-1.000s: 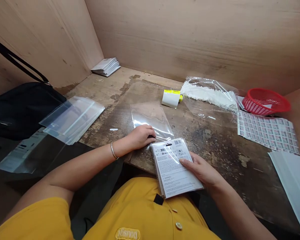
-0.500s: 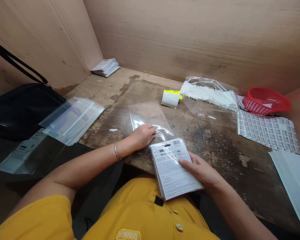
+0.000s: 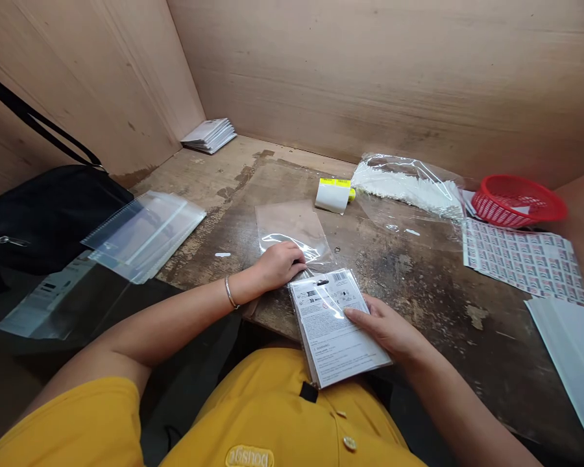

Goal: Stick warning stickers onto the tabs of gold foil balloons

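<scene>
My right hand (image 3: pixel 384 324) grips a white printed card in a clear plastic sleeve (image 3: pixel 338 347), thumb on its face, at the table's front edge. Other thin layers show under its left side, so it may be a small stack. A clear plastic sheet (image 3: pixel 292 224) lies flat beyond it on the table. My left hand (image 3: pixel 282 264) is closed, knuckles up, over the near end of that sheet, beside the card's top edge. Its fingertips are hidden; the film seems pinched there. Whether the sheet joins the sleeve, I cannot tell.
Clear sleeves (image 3: pixel 146 233) and a dark bag (image 3: pixel 53 217) lie left. White cards (image 3: pixel 209 135) are stacked in the far corner. A yellow label roll (image 3: pixel 333 194), a plastic bag of white pieces (image 3: pixel 409 188), a red basket (image 3: pixel 518 200), a sticker sheet (image 3: pixel 523 259) and white sheets (image 3: pixel 571 344) lie right.
The clear sheet has shifted slightly and its near part is drawn in under my left hand. The card has tilted a little to the left in my right hand.
</scene>
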Demonstrator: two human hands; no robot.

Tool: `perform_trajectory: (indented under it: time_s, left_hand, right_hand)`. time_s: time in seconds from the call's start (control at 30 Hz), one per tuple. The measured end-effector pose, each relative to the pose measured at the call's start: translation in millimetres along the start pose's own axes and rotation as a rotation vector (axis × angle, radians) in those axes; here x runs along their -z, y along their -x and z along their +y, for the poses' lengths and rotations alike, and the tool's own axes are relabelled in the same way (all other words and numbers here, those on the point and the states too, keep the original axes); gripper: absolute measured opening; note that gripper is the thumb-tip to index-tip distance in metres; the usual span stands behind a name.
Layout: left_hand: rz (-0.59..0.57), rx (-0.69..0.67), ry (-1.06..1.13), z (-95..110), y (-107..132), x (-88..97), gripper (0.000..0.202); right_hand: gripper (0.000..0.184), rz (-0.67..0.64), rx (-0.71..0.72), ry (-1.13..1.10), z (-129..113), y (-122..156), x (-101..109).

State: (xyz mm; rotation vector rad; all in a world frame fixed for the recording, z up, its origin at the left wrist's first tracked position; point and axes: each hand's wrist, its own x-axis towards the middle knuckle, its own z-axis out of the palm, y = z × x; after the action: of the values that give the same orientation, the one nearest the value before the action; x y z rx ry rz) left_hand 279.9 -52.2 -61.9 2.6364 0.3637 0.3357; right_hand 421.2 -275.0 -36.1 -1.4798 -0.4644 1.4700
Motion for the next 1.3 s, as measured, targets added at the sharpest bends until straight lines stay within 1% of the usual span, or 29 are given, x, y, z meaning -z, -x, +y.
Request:
perform_trajectory:
  time_s: [0.17, 0.33, 0.43, 0.53, 0.6, 0.7, 0.83, 0.93, 1.03, 1.17, 1.23, 1.3]
  left_hand:
    - [-0.030, 0.018, -0.030, -0.8, -3.4, 5.7, 0.021]
    - [-0.048, 0.027, -0.032, -1.0, -6.5, 14.6, 0.021]
    - [-0.056, 0.019, -0.031, -3.0, -7.5, 20.1, 0.021]
    - [-0.086, -0.034, -0.063, -3.9, -7.2, 20.2, 0.017]
    - [-0.106, -0.079, -0.103, -3.2, -6.7, 15.4, 0.017]
    - [-0.115, -0.122, -0.156, -2.6, -6.2, 4.3, 0.022]
    - [-0.091, -0.142, -0.182, -5.5, -7.0, -4.2, 0.035]
    - [-0.083, -0.178, -0.168, -9.5, -6.9, -0.8, 0.043]
    - [-0.094, -0.235, -0.140, -14.5, -6.0, 7.8, 0.046]
    - [-0.102, -0.323, -0.077, -23.4, -7.1, 16.2, 0.039]
    - [-0.096, -0.332, -0.062, -27.1, -9.5, 16.1, 0.035]
    - [-0.084, -0.335, -0.051, -28.6, -12.5, 13.4, 0.034]
  right_hand:
    - [0.042, -0.015, 0.006, -0.005, 2.9, -2.1, 0.8]
    - [0.044, 0.013, 0.005, 0.018, 3.2, -1.3, 1.2]
    - [0.045, 0.008, -0.003, 0.023, 3.6, -1.8, 1.6]
    - [0.045, -0.018, -0.005, 0.027, 5.0, -2.7, 3.0]
    - [0.046, -0.021, -0.006, 0.033, 6.4, -2.2, 4.3]
    - [0.050, -0.031, -0.002, 0.036, 7.2, 1.3, 5.6]
    - [0.054, -0.093, 0.074, 0.028, -2.4, 3.6, 2.9]
    - [0.050, -0.148, 0.120, 0.038, -15.8, -4.4, 0.4]
    - [0.050, -0.180, 0.102, 0.033, -24.2, -17.7, 2.6]
    - [0.057, -0.160, 0.074, 0.027, -21.8, -29.0, 8.7]
    - [0.060, -0.163, 0.094, 0.023, -19.2, -30.1, 8.7]
    - [0.065, -0.199, 0.122, 0.028, -19.0, -30.1, 5.6]
